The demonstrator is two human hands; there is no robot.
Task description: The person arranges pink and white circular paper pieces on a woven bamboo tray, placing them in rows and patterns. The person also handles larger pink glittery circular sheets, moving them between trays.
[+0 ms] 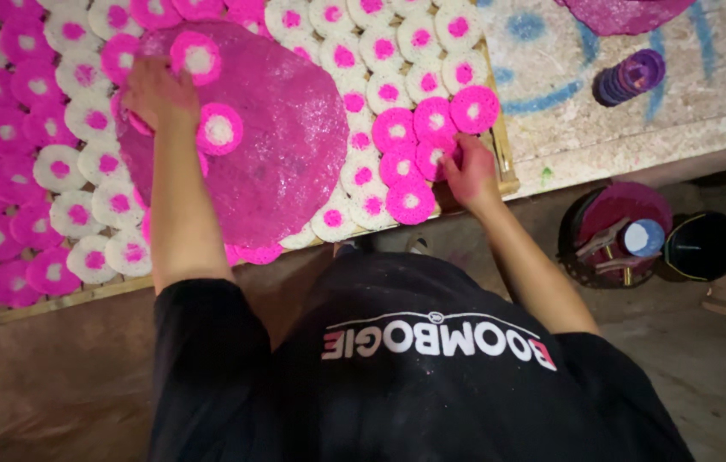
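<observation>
The left hand [159,92] lies palm down, fingers loosely spread, on the upper left edge of a large pink glittery disc [286,154]; it presses flat rather than clamping anything. Just beside its fingers, two small pink rings with white centres [218,129] rest on the disc's surface. The right hand [468,171] reaches to the board's lower right corner, its fingers closed on a small pink round piece with a white centre [431,157] at the edge of a cluster of like pieces [414,124]. The two hands are well apart, the big disc lying between them and nearer the left. Beneath both, a wooden-framed board [504,150] carries rows of small rounds, white with pink centres and pink with white centres, touching one another. Beyond the board on the right, a paint-marked work surface [722,77] holds a stack of purple discs [632,77]. Lower right, on the floor, stand a pink-stained bucket with tools [615,235] and a black container [703,246]. The person's black shirt fills the lower frame.
</observation>
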